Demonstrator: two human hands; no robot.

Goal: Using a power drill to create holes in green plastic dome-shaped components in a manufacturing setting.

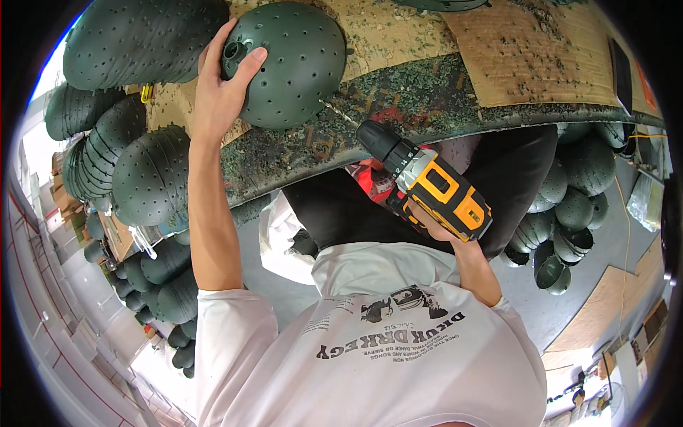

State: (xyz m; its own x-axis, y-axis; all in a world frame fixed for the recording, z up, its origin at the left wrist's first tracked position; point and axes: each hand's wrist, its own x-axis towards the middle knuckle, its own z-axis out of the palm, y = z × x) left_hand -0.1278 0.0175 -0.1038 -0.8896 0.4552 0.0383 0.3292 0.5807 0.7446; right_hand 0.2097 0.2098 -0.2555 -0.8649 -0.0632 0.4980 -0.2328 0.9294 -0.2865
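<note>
A dark green plastic dome point(299, 67), dotted with small holes, rests on the worktable with a short round collar on its left side. My left hand point(222, 85) grips it around that collar, thumb on one side and fingers on the other. In my right hand point(432, 224) is a yellow and black cordless drill point(445, 191), held by its handle, which is mostly hidden under the drill body. The thin drill bit point(340, 114) points up and left, its tip close to the dome's lower right edge; I cannot tell whether they touch.
Green shavings cover the table point(405, 89) and its cardboard sheets point(530, 53). Stacked perforated domes point(142, 39) stand at the far left, with more piled below. Other dark domes point(580, 167) hang or lie at the right. A dark flat phone-like object point(620, 77) lies at the table's right end.
</note>
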